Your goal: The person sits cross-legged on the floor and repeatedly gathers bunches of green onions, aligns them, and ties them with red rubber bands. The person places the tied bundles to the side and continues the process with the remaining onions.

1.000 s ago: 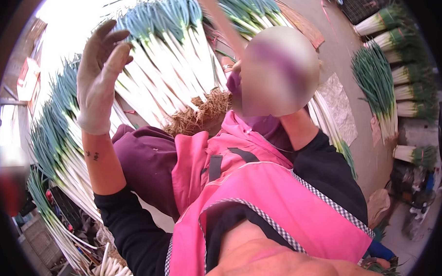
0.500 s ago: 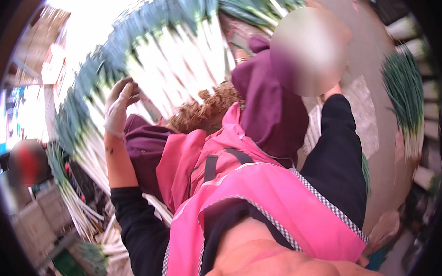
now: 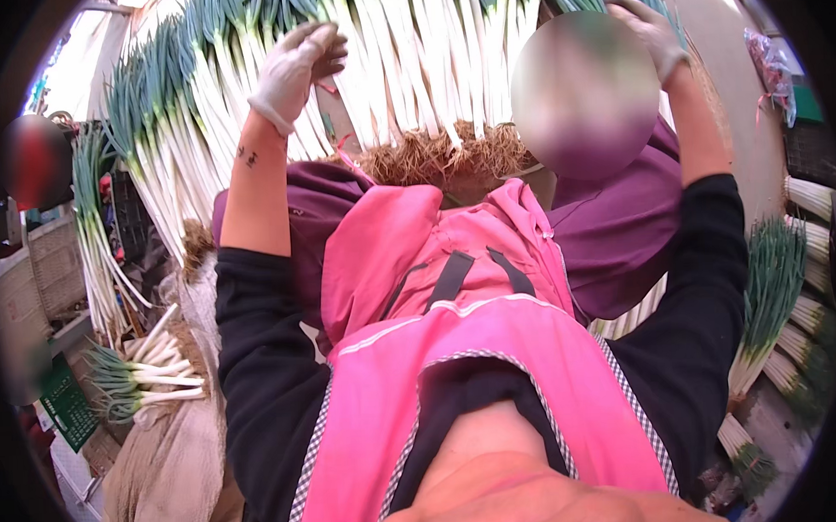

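Note:
A broad row of long green onions, with white stalks, dark green tops and brown roots, lies in front of my knees. My left hand, in a pale glove, is over the row's white stalks at the left, its fingers half bent and nothing visible in them. On the far right, my right hand, also gloved, is beside the green leaves with its fingers stretched inward. A round blur hides the space just below the right fingers. The brown root ends point toward me.
Short white-stalked onions lie by a beige sack on the left, near another upright bunch. Green onion bundles stand to the right. A green board leans at the lower left. My pink apron covers my lap.
The view has turned and levelled, bringing the onion row in front of me. My right hand has come up to the row's right side; my left hand has moved onto its stalks.

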The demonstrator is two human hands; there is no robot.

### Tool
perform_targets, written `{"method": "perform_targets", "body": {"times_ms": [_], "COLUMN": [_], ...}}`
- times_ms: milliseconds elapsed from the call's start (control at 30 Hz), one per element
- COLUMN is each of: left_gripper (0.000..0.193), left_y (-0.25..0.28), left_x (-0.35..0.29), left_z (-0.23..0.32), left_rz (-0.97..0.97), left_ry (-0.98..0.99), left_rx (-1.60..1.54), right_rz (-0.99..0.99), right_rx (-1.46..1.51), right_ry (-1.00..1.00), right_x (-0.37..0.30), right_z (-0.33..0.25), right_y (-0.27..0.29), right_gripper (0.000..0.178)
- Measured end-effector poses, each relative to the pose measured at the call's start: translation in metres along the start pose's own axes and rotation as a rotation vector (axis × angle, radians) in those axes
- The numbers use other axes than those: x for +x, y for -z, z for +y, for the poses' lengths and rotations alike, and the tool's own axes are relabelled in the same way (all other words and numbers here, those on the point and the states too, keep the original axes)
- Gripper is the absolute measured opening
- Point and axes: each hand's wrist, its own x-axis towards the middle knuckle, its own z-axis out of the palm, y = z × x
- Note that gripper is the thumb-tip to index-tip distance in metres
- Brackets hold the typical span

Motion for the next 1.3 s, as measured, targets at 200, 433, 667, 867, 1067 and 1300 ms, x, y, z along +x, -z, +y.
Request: {"method": "perform_targets", "body": {"times_ms": [200, 433, 667, 867, 1067, 1300], "left_gripper": [0.031, 0.034, 0.042, 0.038, 0.018, 0.013], "left_y": [-0.008, 0.013, -0.025, -0.089, -0.097, -0.066], "left_x": [-0.018, -0.025, -0.001, 0.030, 0.055, 0.061], "left_z": [0.037, 0.019, -0.019, -0.057, -0.070, -0.047], "left_rz": [-0.036, -0.018, -0.059, 0.012, 0.044, 0.130], "left_ry": [-0.056, -0.091, 0.040, 0.444, 0.192, 0.002], "left_rx": [-0.256, -0.247, -0.029, -0.253, -0.504, -0.564], "right_rz": [-0.140, -0.058, -0.369, -0.239, -0.423, -0.267], "right_rx": [-0.342, -1.008, 0.833, 0.471, 0.584, 0.515], "right_ry": [-0.393, -0.290, -0.349, -0.180, -0.354, -0.341], "right_x": [0.043, 0.004, -0.008, -0.098, -0.169, -0.198], "right_z": [0.089, 0.122, 0.086, 0.009, -0.001, 0.017], "right_y": [-0.226, -0.317, -0.286, -0.291, -0.259, -0.240], "right_gripper": [0.042, 0.034, 0.029, 0.034, 0.034, 0.027]}}
